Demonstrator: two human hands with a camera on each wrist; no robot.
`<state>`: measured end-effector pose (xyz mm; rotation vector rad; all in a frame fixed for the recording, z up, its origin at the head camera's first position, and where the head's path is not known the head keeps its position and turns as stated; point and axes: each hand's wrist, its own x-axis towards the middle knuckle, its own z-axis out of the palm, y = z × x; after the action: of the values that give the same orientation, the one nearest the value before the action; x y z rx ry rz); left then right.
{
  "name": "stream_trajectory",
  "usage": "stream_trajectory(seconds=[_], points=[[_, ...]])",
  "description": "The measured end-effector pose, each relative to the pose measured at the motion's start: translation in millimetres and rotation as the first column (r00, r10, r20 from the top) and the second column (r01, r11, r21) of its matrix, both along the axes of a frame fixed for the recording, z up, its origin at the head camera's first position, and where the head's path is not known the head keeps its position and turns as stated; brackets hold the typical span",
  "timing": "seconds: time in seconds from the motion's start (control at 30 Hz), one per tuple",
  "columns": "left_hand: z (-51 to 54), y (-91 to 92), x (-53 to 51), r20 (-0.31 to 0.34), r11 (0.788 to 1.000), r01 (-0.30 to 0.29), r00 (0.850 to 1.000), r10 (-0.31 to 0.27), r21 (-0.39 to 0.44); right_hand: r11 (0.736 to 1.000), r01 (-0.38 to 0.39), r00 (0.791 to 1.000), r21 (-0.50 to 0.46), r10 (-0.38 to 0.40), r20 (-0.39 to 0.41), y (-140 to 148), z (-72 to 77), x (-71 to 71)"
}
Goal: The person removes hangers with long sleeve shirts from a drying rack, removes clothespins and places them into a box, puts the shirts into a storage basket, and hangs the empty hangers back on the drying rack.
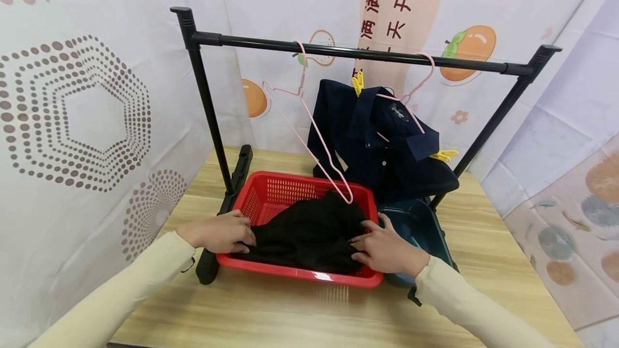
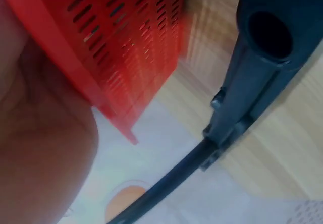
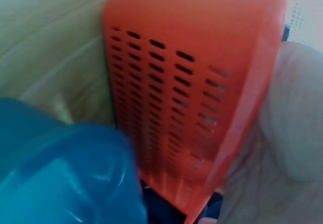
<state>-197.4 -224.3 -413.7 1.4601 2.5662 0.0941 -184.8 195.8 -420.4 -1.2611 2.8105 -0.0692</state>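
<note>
A black cloth garment lies bunched in a red plastic basket with slotted sides. My left hand reaches over the basket's left rim, and its curled fingers pinch the garment's left end. Across the basket, my right hand reaches over the right rim. Its spread fingers touch the garment's right side, with the thumb apart from them. Both wrist views show the basket's outer wall close to the hands; the fingertips are mostly hidden there.
A black rack spans the basket. From its bar hang a bare pink hanger, low over the basket, and a navy shirt on another hanger with yellow clips. A dark blue basin stands right of the basket.
</note>
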Motion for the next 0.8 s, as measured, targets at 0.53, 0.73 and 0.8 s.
stream_trajectory(seconds=[0.53, 0.73, 0.8], points=[[-1.3, -2.1, -1.5, 0.088, 0.992, -0.056, 0.995, 0.047, 0.109, 1.0, 0.005, 1.0, 0.019, -0.005, -0.003, -4.1, -4.5, -6.3], [3.9, -16.1, -1.6, 0.044, 0.938, -0.09, 0.996, 0.08, 0.335, 0.967, -0.042, 0.999, -0.251, 0.048, 0.018, 10.4, -0.1, -10.0], [6.0, -21.1, 0.2, 0.034, 0.923, -0.129, 0.992, 0.125, 0.362, 0.945, -0.062, 0.998, -0.32, 0.063, -0.008, 16.7, 5.3, -13.5]])
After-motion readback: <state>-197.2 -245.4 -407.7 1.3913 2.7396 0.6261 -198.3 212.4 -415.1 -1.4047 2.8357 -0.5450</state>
